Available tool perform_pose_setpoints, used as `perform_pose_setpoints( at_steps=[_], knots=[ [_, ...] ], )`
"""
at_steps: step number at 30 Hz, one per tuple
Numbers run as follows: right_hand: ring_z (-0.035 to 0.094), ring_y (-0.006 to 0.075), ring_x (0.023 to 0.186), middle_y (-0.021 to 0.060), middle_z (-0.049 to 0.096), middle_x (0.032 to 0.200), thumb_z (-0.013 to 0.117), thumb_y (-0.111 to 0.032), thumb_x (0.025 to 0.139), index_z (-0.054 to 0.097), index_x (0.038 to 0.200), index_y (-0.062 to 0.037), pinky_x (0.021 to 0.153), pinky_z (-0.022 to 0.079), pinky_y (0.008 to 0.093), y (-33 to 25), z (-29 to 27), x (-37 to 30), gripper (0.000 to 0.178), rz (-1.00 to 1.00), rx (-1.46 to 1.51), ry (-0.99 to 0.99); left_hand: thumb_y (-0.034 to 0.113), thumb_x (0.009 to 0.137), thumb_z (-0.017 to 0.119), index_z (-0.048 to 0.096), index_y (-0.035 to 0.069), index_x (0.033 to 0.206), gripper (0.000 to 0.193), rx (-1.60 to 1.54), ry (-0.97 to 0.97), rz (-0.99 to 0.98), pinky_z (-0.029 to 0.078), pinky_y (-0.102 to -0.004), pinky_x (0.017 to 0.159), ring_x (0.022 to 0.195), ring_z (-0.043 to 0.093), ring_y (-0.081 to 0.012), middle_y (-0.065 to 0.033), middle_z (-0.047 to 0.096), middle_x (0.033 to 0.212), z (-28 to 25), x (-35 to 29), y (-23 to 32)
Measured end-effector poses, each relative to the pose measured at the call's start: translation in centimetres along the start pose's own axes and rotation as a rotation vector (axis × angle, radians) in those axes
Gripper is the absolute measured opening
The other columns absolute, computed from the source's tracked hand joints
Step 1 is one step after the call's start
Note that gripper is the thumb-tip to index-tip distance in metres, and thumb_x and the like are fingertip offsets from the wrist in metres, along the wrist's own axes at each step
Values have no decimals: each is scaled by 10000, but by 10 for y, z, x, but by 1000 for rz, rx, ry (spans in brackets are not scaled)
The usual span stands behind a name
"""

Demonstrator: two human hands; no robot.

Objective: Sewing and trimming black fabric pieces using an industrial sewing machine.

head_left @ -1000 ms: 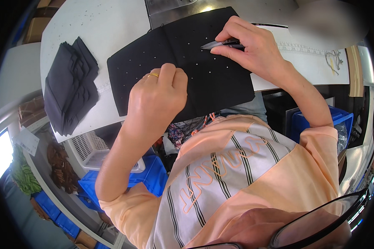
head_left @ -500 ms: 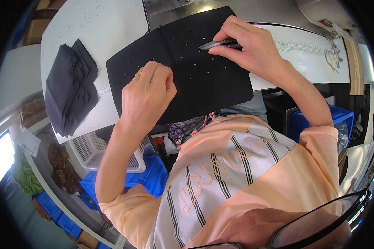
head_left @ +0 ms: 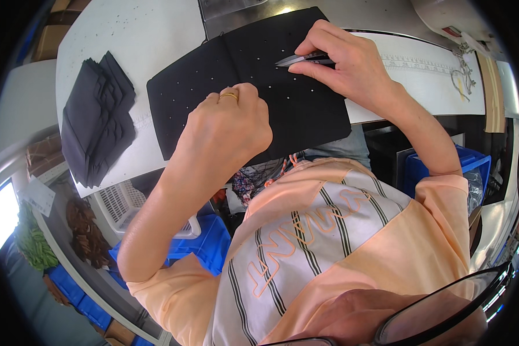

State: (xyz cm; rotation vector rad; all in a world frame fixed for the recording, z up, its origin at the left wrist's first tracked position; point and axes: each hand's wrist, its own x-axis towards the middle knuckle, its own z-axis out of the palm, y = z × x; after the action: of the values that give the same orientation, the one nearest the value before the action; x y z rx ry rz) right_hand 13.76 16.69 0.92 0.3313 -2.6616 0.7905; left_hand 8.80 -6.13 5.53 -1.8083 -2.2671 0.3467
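Fabric is lying flat on the white table (head_left: 127,40): a black fabric panel (head_left: 305,115) dotted with small pale marks is spreading from the middle of the table toward its near edge, where one corner is hanging slightly over. The left hand (head_left: 228,130) is resting on the near middle of the panel, curled into a loose fist with a gold ring (head_left: 229,96) showing on one finger, its knuckles pressing the cloth down; whether it is pinching anything beneath cannot be told. The right hand (head_left: 343,63) is lying over the far right part of the same panel, its fingers closing around a small pair of metal snips (head_left: 300,58) whose tips are pointing left and touching the cloth. The two hands are sitting near each other, with a bare strip of dotted panel between them. Well apart to the left, a stack of folded dark fabric pieces (head_left: 95,121) is sitting on the table. Blue bins (head_left: 210,245) are standing below the table's near edge
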Motion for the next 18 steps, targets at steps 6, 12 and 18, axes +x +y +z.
perform_pose_setpoints(
  at_steps=[6,12,18],
  knots=[
    [604,204,673,-1,583,843,708,-332,807,607,841,-99,573,477,328,0,0,0,256,-1,6,-1,46,626,627,500,71,735,169,-95,84,142,462,-285,544,617,525,-160,-46,436,737,9,4,-19],
    [608,209,679,0,587,847,712,-325,805,606,849,-101,573,478,328,1,-1,-1,252,4,5,-7,-19,667,644,514,39,768,174,-377,180,29,485,-319,564,624,569,-220,-71,511,762,22,0,-29],
    [606,212,653,5,584,858,722,-319,794,598,848,-98,563,476,332,-5,0,1,260,19,23,-41,29,706,690,586,23,804,144,-460,271,-156,504,-286,586,701,622,-204,-73,573,834,22,-16,-21]
  ],
)
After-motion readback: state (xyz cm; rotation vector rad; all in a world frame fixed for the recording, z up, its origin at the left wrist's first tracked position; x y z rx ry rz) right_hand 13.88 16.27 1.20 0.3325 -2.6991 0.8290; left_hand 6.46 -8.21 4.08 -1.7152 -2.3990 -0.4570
